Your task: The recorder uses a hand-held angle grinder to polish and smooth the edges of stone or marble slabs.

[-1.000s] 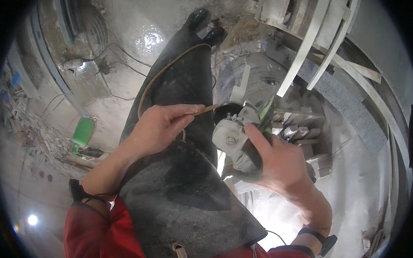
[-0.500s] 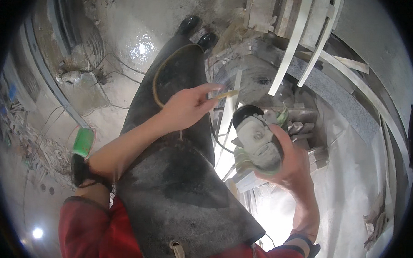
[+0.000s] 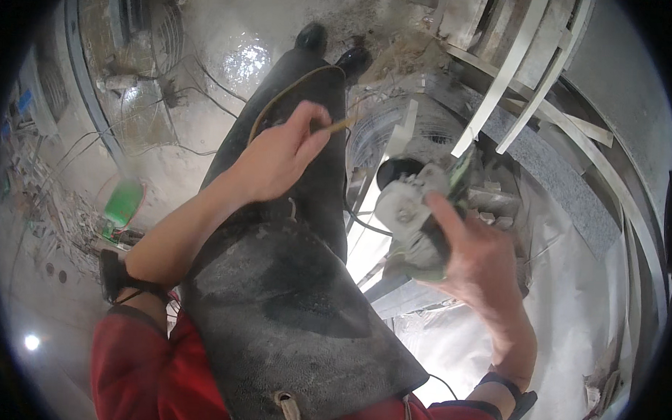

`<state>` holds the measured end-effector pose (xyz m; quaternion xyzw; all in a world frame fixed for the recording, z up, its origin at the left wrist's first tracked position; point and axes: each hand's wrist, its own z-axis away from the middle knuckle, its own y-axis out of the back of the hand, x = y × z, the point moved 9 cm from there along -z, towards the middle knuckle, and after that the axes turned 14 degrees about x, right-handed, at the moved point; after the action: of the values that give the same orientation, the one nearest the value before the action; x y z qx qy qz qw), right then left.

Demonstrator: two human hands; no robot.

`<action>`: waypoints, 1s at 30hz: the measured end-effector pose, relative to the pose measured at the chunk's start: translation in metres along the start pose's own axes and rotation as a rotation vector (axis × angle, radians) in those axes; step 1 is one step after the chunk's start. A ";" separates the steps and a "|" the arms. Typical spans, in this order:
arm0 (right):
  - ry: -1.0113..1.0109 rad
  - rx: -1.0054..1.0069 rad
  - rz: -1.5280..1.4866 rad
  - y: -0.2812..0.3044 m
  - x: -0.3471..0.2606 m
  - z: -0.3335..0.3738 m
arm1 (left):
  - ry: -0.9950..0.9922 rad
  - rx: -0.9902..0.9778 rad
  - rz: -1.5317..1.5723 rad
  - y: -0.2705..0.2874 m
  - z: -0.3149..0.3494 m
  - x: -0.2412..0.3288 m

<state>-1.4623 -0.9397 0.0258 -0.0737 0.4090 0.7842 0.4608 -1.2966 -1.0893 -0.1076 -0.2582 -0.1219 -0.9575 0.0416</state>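
Note:
My right hand [image 3: 482,256] is wrapped round a dusty grey angle grinder [image 3: 410,210] with a round black disc part at its far end. My left hand [image 3: 271,159] is closed on a thin yellowish tube [image 3: 340,126], its tip pointing right, over the dark apron [image 3: 274,282]. A similar tube loops over the apron's far part, apparently the same one. Below and left of the grinder lies a long pale strip [image 3: 363,237], brightly lit and partly hidden by the tool. The grinder does not visibly touch it.
Long white strips [image 3: 503,75] jut in from the far right, above a speckled grey slab [image 3: 559,181]. A black cord [image 3: 365,224] runs beside the grinder. A green object [image 3: 124,202] lies on the floor at left, near rubble and loose cables.
My left hand has drawn left and up, away from the grinder, with the tube. My right hand has tilted the grinder slightly. The whole view has shifted a little.

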 end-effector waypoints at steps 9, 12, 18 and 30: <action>0.021 -0.156 0.131 -0.019 0.000 -0.034 | -0.157 -0.119 0.013 -0.015 0.035 -0.006; -0.163 -0.212 -0.107 -0.006 0.031 -0.056 | -0.140 -0.141 0.034 -0.016 0.035 -0.003; -0.658 -0.291 -0.296 0.008 0.116 -0.115 | -0.106 -0.112 0.122 -0.012 0.031 0.000; 0.267 -0.195 0.447 -0.053 -0.012 -0.012 | 0.019 -0.071 0.118 0.000 0.027 -0.019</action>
<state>-1.4175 -0.9435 -0.0062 -0.1284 0.3948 0.8854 0.2091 -1.2670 -1.0821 -0.0948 -0.2571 -0.0718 -0.9595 0.0898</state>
